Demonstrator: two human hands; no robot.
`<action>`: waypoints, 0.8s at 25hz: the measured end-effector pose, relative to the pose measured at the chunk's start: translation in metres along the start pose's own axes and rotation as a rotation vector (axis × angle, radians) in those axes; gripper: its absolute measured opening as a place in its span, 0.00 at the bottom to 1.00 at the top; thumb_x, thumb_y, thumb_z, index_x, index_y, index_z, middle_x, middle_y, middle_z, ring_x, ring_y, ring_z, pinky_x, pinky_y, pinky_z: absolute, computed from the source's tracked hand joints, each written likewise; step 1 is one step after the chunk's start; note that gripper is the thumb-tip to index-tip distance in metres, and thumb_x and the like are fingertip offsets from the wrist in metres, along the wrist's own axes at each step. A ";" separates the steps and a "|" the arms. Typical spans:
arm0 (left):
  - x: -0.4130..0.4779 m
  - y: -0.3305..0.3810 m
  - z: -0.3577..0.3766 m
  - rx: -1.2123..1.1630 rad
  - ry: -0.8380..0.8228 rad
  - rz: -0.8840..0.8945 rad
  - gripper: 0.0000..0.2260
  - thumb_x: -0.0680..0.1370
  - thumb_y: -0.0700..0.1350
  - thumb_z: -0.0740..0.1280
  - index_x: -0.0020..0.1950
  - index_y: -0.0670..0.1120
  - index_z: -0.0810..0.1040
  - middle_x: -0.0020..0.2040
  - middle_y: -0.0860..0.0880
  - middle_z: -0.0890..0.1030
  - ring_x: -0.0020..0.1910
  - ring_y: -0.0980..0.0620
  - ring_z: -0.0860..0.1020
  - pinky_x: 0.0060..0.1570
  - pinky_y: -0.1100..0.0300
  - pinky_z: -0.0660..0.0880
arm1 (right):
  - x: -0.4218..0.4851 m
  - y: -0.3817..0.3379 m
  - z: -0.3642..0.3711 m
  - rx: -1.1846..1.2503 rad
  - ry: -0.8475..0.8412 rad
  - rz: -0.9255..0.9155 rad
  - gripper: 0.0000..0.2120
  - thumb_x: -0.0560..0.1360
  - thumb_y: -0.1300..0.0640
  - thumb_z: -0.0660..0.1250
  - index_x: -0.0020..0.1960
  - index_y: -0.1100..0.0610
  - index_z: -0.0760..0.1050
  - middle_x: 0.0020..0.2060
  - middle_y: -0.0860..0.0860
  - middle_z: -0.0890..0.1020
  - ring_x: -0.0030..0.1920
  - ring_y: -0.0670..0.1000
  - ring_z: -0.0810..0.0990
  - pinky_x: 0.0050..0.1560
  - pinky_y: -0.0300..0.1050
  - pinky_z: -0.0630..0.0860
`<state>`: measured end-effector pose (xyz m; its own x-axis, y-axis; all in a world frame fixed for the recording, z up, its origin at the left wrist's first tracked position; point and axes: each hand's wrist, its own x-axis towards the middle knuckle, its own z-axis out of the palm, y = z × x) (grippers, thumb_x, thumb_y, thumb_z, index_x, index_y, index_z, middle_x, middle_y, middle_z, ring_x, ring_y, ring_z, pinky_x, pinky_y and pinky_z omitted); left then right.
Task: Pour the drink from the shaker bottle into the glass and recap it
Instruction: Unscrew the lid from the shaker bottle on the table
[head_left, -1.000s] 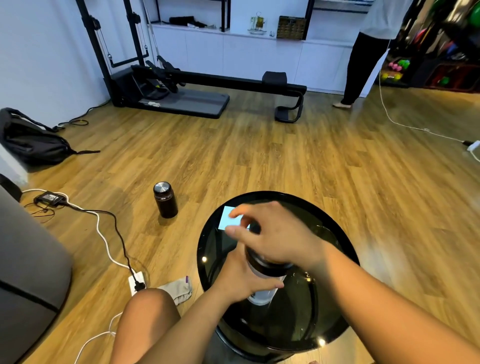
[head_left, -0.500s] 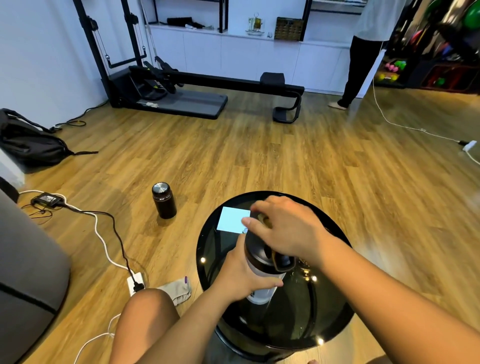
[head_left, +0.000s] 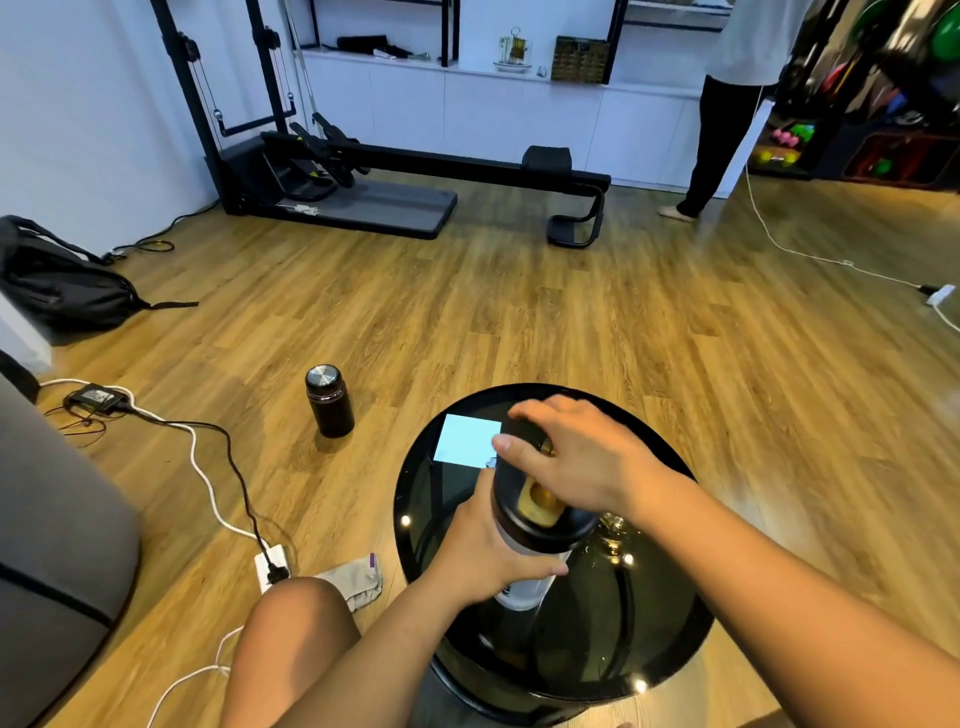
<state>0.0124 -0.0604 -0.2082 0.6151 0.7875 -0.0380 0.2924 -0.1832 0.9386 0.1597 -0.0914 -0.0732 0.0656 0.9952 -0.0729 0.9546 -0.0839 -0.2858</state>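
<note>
The shaker bottle (head_left: 524, 590), clear-bodied with a black lid (head_left: 563, 527), stands upright on the round black glass table (head_left: 675, 670). My left hand (head_left: 483, 551) is wrapped around its body from the left. My right hand (head_left: 582, 457) lies over the lid, fingers curled on the flip cap at its far edge. An opening in the lid shows something tan-yellow inside. Just right of the bottle, a clear glass (head_left: 613, 538) shows only partly beneath my right wrist.
A light blue rectangle (head_left: 467, 439) lies on the table's far left. On the wooden floor stand a dark flask (head_left: 329, 400), a power strip with cables (head_left: 270, 566) and a cloth (head_left: 358, 582). Another person (head_left: 722, 104) stands at the back right near gym equipment.
My right hand has slid from covering the whole lid toward its far edge, uncovering the tan-yellow opening. My left hand keeps hold of the bottle body.
</note>
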 end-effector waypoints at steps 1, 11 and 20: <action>0.000 0.000 0.000 0.006 -0.005 -0.005 0.45 0.60 0.54 0.86 0.72 0.55 0.66 0.61 0.59 0.80 0.63 0.61 0.79 0.60 0.66 0.78 | -0.003 -0.001 0.006 -0.070 -0.075 0.019 0.37 0.75 0.26 0.52 0.76 0.46 0.66 0.68 0.50 0.78 0.69 0.55 0.74 0.66 0.56 0.73; 0.003 -0.006 0.001 0.035 -0.016 -0.035 0.47 0.59 0.58 0.85 0.73 0.50 0.68 0.59 0.59 0.82 0.59 0.65 0.80 0.62 0.62 0.79 | -0.017 -0.005 0.012 -0.151 -0.112 0.015 0.49 0.66 0.24 0.65 0.81 0.41 0.53 0.73 0.52 0.70 0.69 0.58 0.71 0.63 0.55 0.73; -0.002 0.000 0.006 0.045 0.075 -0.003 0.45 0.55 0.59 0.84 0.67 0.59 0.67 0.64 0.60 0.77 0.65 0.58 0.77 0.56 0.65 0.75 | -0.062 0.037 -0.041 0.663 0.383 0.071 0.32 0.59 0.31 0.71 0.59 0.41 0.72 0.52 0.44 0.82 0.53 0.48 0.80 0.55 0.49 0.76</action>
<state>0.0155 -0.0653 -0.2105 0.5579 0.8298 -0.0129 0.3277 -0.2059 0.9221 0.2024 -0.1544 -0.0402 0.3315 0.9242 0.1894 0.5784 -0.0406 -0.8147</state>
